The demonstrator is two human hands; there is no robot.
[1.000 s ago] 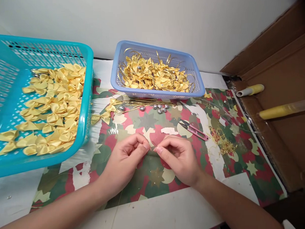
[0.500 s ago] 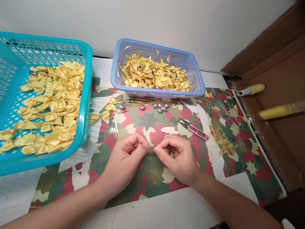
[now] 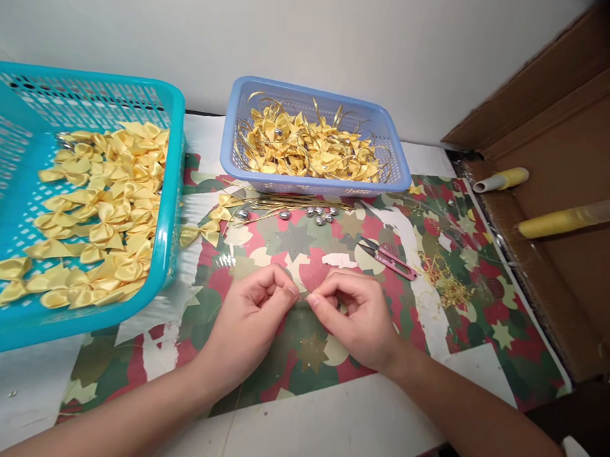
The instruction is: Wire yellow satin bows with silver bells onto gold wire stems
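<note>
My left hand (image 3: 260,303) is closed in a pinch, thumb against the curled fingers, above the patterned sheet (image 3: 310,381). Facing it across a small gap, my right hand (image 3: 355,310) pinches with thumb and forefinger. Whatever lies between the fingertips is too fine to name. A faint thin thread (image 3: 233,417) runs down toward the front edge below my left hand. Just beyond my right hand lies a pair of pink-handled thread snips (image 3: 389,257). Several silver bells (image 3: 319,214) and a bundle of gold cords (image 3: 299,201) rest farther back.
A turquoise basket (image 3: 171,193) with yellow ribbon bows (image 3: 105,222) stands at left. Behind, a blue basket (image 3: 316,183) holds bows with gold cords. Loose bows (image 3: 202,233) lie between them. Thread scraps (image 3: 450,287) lie at right, by a cardboard wall (image 3: 556,113) with yellow tubes (image 3: 555,221).
</note>
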